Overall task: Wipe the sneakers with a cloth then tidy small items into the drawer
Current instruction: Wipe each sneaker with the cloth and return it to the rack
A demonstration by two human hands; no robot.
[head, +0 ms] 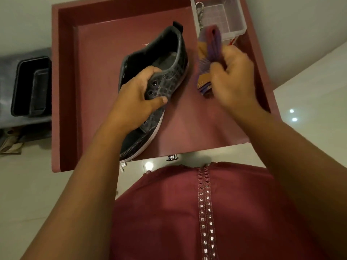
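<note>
Left hand (139,96) grips sneaker (159,79) at the laces, over drawer (65,72). Right hand (231,72) pinches bunched cloth (205,59) just right of it, not touching. Wiping prob. early; only one sneaker seen. Tidying not started; tub (223,17) far right.

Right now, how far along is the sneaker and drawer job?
Nothing looks finished. In hand: the left hand grips a dark sneaker over the maroon tray top; the right hand holds a striped cloth beside it, not touching. Only one sneaker shows. Left: the wiping itself, then tidying; the clear plastic bin sits at the far corner.
</note>
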